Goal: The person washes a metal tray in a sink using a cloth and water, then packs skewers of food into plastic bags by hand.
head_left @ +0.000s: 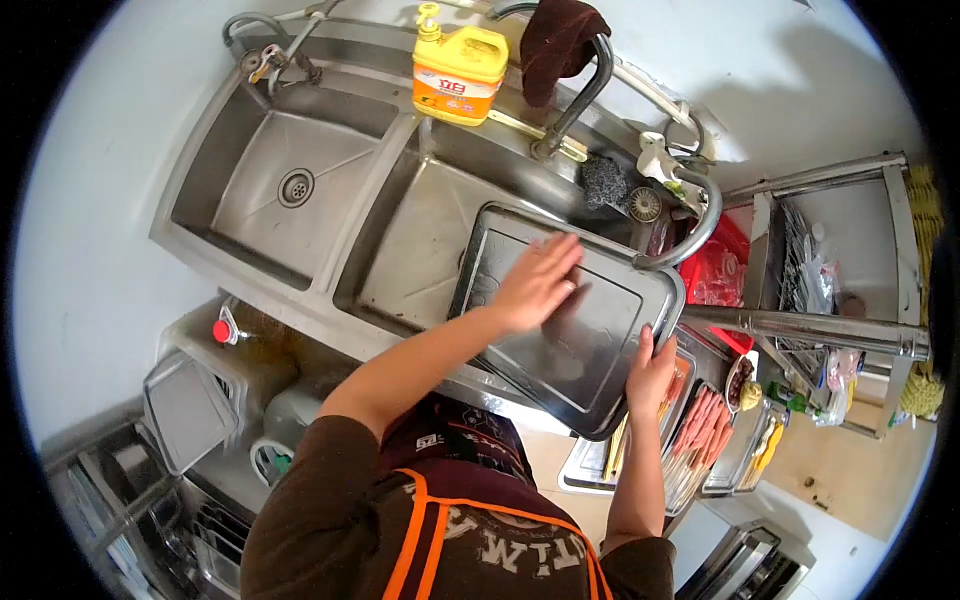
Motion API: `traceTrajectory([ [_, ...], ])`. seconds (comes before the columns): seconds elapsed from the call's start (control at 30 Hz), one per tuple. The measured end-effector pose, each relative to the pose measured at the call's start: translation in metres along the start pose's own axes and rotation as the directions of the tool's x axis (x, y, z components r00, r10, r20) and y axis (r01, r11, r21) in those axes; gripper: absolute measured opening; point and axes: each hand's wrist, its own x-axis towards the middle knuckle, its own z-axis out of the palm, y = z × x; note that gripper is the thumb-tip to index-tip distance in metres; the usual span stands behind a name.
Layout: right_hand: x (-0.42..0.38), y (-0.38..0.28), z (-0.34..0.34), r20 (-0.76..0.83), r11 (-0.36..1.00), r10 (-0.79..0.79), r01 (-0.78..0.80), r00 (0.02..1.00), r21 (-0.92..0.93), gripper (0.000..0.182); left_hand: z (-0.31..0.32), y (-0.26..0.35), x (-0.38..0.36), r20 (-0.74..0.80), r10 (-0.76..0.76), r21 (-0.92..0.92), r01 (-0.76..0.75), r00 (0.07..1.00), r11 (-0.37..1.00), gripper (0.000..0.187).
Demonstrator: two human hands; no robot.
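Head view: two hands, left hand [537, 283] and right hand [650, 372], on one tray [590, 345]

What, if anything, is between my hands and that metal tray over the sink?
Nothing visible. The left hand lies flat on the inside of the metal tray, and the right hand grips its near rim. The tray leans over the right sink basin, under the faucet.

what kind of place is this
Most likely a food stall or restaurant kitchen's washing-up spot. A steel double sink with a yellow detergent jug on its rim, the left hand flat on a large metal tray that the right hand grips, and trays of skewers beside it.
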Motion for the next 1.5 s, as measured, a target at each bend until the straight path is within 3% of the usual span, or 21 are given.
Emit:
traceTrajectory([
  [0.23,-0.005,0.006,-0.027,0.081,0.969,0.129,-0.143,0.988,0.2,0.023,0.004,-0.073,-0.034,-0.237,-0.183,0.217,0.236,0.954,0.947,0.053],
  [0.27,-0.005,0.011,-0.029,0.078,0.969,0.127,-0.141,0.989,0.205,0.023,-0.005,-0.094,-0.049,-0.059,-0.55,0.155,0.552,0.833,0.82,0.053],
  [0.3,-0.004,0.015,-0.032,0.078,0.964,0.123,-0.137,0.989,0.227,0.023,0.013,-0.139,-0.085,-0.09,-0.688,0.482,0.636,0.72,0.602,0.052],
  [0.37,-0.001,0.02,-0.036,0.047,0.948,0.075,-0.086,0.996,0.307,0.023,-0.008,-0.166,-0.124,-0.149,-0.758,0.675,0.626,0.635,0.391,0.051],
  [0.5,0.003,0.024,-0.033,0.081,0.939,0.072,-0.095,0.994,0.33,0.022,-0.055,-0.16,-0.105,0.023,-0.685,0.577,0.55,0.728,0.604,0.049],
  [0.57,0.004,0.012,-0.032,0.066,0.946,0.061,-0.079,0.996,0.315,0.022,-0.087,-0.144,-0.066,0.305,-0.546,0.594,0.292,0.781,0.75,0.047],
  [0.63,0.003,0.01,-0.031,0.075,0.96,0.083,-0.1,0.994,0.261,0.021,-0.13,-0.109,-0.034,0.203,-0.44,-0.039,0.456,0.875,0.889,0.044],
  [0.67,0.002,0.01,-0.032,0.077,0.96,0.091,-0.108,0.993,0.258,0.021,-0.142,-0.086,-0.02,0.109,-0.497,-0.523,0.475,0.861,0.708,0.042],
  [0.7,0.002,0.008,-0.032,0.088,0.95,0.129,-0.149,0.988,0.274,0.021,-0.14,-0.087,-0.026,0.114,-0.5,-0.523,0.48,0.858,0.704,0.042],
  [0.8,0.005,0.024,-0.02,0.063,0.929,0.119,-0.134,0.991,0.345,0.024,-0.129,-0.112,-0.061,0.346,-0.519,0.237,0.462,0.782,0.855,0.043],
  [0.87,0.005,0.029,-0.016,0.021,0.919,0.08,-0.082,0.997,0.386,0.026,-0.114,-0.128,-0.086,0.444,-0.596,0.664,0.2,0.669,0.72,0.044],
  [0.93,0.005,0.022,-0.014,-0.006,0.868,0.074,-0.061,0.997,0.492,0.023,-0.094,-0.121,-0.105,0.458,-0.656,0.807,0.029,0.6,0.59,0.044],
  [0.97,0.004,0.025,-0.014,0.053,0.89,0.141,-0.15,0.989,0.431,0.022,-0.083,-0.114,-0.103,0.144,-0.657,0.609,0.457,0.74,0.648,0.044],
  [1.0,0.001,0.027,-0.011,0.057,0.887,0.128,-0.14,0.99,0.439,0.022,-0.07,-0.104,-0.103,-0.194,-0.692,0.206,0.718,0.696,0.665,0.045],
  [1.07,-0.012,0.024,0.001,-0.004,0.897,-0.022,0.022,1.0,0.442,0.023,-0.047,-0.086,-0.108,0.091,-0.775,-0.176,0.776,0.626,0.606,0.056],
  [1.1,-0.021,0.012,-0.001,0.022,0.905,-0.051,0.037,0.998,0.424,0.024,-0.052,-0.055,-0.099,0.28,-0.81,-0.378,0.835,0.516,0.401,0.063],
  [1.13,-0.03,0.022,0.008,0.058,0.89,-0.066,0.033,0.996,0.454,0.029,-0.064,-0.018,-0.089,0.474,-0.771,-0.521,0.841,0.426,0.145,0.071],
  [1.3,-0.073,0.012,0.027,0.093,0.847,-0.425,0.359,0.9,0.391,0.023,-0.094,0.066,-0.095,0.477,-0.729,-0.511,0.83,0.491,0.225,0.082],
  [1.4,-0.079,-0.014,0.024,0.236,0.606,-0.794,0.759,0.56,0.239,0.019,-0.122,0.118,-0.103,0.483,-0.671,-0.609,0.767,0.562,0.204,0.094],
  [1.43,-0.083,-0.027,0.027,0.201,0.521,-0.853,0.797,0.481,0.305,0.017,-0.12,0.131,-0.109,0.378,-0.786,-0.602,0.775,0.489,0.193,0.101],
  [1.5,-0.092,-0.05,0.029,0.136,0.366,-0.93,0.823,0.341,0.435,0.016,-0.1,0.12,-0.14,0.183,-0.769,-0.766,0.579,0.612,0.279,0.097],
])
